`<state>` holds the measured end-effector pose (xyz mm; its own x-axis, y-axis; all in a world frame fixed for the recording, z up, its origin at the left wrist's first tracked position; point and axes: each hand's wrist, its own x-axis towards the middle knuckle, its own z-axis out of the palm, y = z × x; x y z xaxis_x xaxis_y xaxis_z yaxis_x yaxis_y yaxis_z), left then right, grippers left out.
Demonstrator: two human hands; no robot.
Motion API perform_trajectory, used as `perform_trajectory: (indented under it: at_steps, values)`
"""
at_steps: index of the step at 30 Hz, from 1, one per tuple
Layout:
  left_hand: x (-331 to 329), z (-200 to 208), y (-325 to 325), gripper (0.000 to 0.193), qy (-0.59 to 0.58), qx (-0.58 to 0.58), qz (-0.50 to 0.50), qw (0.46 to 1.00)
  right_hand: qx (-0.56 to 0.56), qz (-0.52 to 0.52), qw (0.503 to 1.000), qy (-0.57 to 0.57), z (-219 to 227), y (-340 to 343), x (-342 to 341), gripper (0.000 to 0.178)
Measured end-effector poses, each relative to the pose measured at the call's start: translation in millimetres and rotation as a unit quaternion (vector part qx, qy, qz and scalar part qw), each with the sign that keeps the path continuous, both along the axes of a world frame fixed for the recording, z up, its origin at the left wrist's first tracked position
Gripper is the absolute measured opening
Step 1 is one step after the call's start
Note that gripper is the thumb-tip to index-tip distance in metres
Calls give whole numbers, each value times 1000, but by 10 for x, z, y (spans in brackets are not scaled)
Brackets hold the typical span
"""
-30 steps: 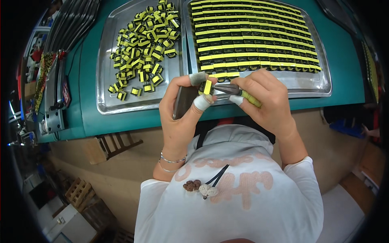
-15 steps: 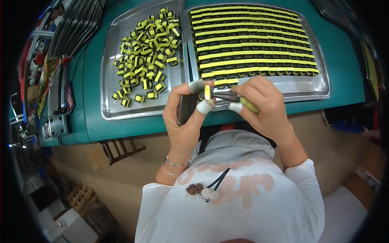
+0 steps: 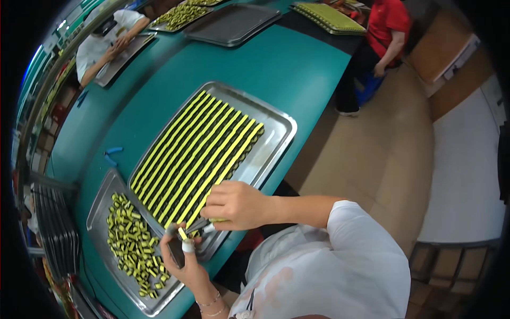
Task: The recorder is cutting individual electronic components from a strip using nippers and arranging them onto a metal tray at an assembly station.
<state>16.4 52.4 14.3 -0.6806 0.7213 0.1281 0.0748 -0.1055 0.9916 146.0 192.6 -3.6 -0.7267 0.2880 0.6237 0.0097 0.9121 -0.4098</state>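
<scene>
My left hand (image 3: 184, 264), wrapped at thumb and finger with pale tape, pinches a small yellow-and-black transformer (image 3: 183, 234). A dark flat block lies in the same palm, mostly hidden by the fingers. My right hand (image 3: 240, 206) is closed around a pair of pliers (image 3: 198, 224), whose jaws reach to the transformer; whether they grip it I cannot tell. Just beyond both hands, a metal tray (image 3: 272, 139) bears long, tight rows of such transformers. Left of my left hand, a second metal tray (image 3: 101, 199) holds a loose heap of them (image 3: 132, 242).
Blue-handled cutters (image 3: 112, 155) lie on the green table (image 3: 234, 61). Dark stacked trays (image 3: 234, 25) and further filled trays (image 3: 329, 18) stand at the far side. One person in white (image 3: 111, 40) sits far left; another in red (image 3: 389, 29) is at the far right.
The view has swung round, so the trays appear turned and the far table and two other people show. Both hands keep their hold on the transformer and the pliers.
</scene>
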Motion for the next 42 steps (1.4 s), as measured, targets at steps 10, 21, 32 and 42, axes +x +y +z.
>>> perform_trajectory:
  at_steps: [10,21,32,42]
  values:
    - [-47,11,-65,31,42,-49,74,995,-21,51,998,14,34,68,-202,24]
    - [-97,267,-123,31,12,-128,69,989,-13,42,999,20,38,14,-327,19]
    - [-32,-50,-293,32,47,-24,36,998,25,21,999,-1,87,-204,-134,20]
    - [16,-215,-742,41,157,-22,33,987,20,53,998,34,73,-434,-85,20]
